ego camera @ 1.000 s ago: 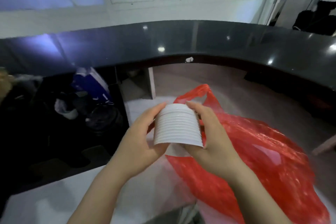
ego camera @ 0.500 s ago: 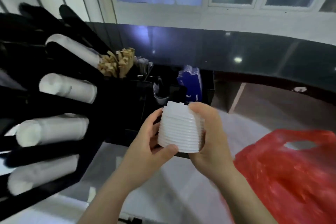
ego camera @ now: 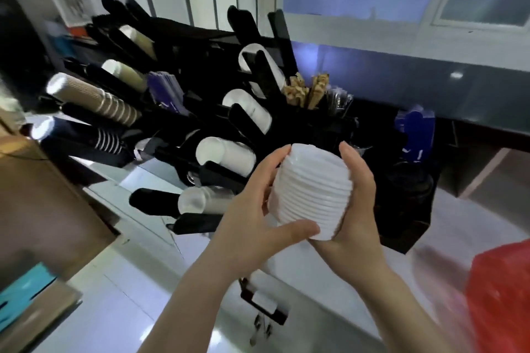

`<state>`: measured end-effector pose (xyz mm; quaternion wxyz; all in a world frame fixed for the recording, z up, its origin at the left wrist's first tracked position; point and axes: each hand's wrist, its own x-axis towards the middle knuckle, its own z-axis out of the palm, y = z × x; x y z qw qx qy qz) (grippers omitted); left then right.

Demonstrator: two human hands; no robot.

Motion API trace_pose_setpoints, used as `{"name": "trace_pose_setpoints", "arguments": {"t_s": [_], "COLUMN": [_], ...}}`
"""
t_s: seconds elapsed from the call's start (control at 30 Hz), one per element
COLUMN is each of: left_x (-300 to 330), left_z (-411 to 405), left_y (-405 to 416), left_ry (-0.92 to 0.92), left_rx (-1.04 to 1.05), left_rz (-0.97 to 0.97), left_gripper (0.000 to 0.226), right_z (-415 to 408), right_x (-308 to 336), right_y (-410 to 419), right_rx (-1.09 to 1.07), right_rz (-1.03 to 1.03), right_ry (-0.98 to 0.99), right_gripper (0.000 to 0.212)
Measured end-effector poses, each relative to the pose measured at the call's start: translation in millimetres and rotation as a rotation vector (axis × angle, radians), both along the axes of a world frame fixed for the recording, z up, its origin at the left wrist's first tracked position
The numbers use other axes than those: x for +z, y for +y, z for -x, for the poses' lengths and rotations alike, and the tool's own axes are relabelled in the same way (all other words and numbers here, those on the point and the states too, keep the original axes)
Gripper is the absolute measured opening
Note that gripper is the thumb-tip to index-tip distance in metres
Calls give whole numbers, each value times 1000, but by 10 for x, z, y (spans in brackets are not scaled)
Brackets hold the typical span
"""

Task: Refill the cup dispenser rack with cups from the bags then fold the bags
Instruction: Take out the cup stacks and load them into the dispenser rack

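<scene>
both forearms reaching forward, left hand [ego camera: 252, 209] thumb curled underneath, right hand [ego camera: 358, 203] cupping, fingers up top

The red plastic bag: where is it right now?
In the head view the red plastic bag lies at the lower right edge on the white counter, right of the right hand and cup stack.

A stack of cups [ego camera: 311, 192] is showing plain white; the dispenser rack [ego camera: 200, 112] is showing black, holding white, ribbed tan and black-with-white-stripe cups; a bag [ego camera: 502, 295] is glowing red beside a white counter [ego camera: 120, 309]
</scene>
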<state>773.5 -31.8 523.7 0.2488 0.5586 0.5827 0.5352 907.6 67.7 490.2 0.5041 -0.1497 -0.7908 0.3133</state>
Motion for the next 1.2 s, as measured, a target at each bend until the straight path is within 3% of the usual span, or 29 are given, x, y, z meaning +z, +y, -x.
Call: {"name": "trace_pose_setpoints", "arguments": {"t_s": [0.1,0.23,0.4,0.47,0.57,0.67,0.73,0.9,1.07,1.2], "left_x": [42,70,-45,-62,-32,-39,-69,-244,-457,-648], "left_z": [244,787,1402,1583,1892,2255,2510,3043,3479,3699], "left_y": [-408,-1129,-1843,-1973,-2037,-2029,-2006,-1766,-1404,-1131], "left_ry": [1,-17,-210,-301,-345,-510,-641,-735,-758,-765], "left_rx": [11,26,168,213,177,99,44,17,196,238], "left_rz": [-28,-81,-32,16,-36,-90,-115,-85,-11,42], "left_gripper": [88,93,104,95,62,63,63,64,81,88], "right_z": [316,912,1655,1909,2260,2570,2755,3275,3783,3992], "right_x": [79,82,103,171,234,191,129,-103,-393,-643], "right_y": [-411,-1087,-1708,-1819,-1874,-1886,-1867,-1694,-1462,-1302], "right_rx": [-35,-34,-62,-87,-59,81,182,248,225,188], "right_rz": [-65,-107,-185,-216,-247,-239,-188,81,443,559], "right_ry": [63,101,181,194,164,81,22,80,71,5], "right_gripper": [79,81,69,68,78,89,89,48,70,80]}}
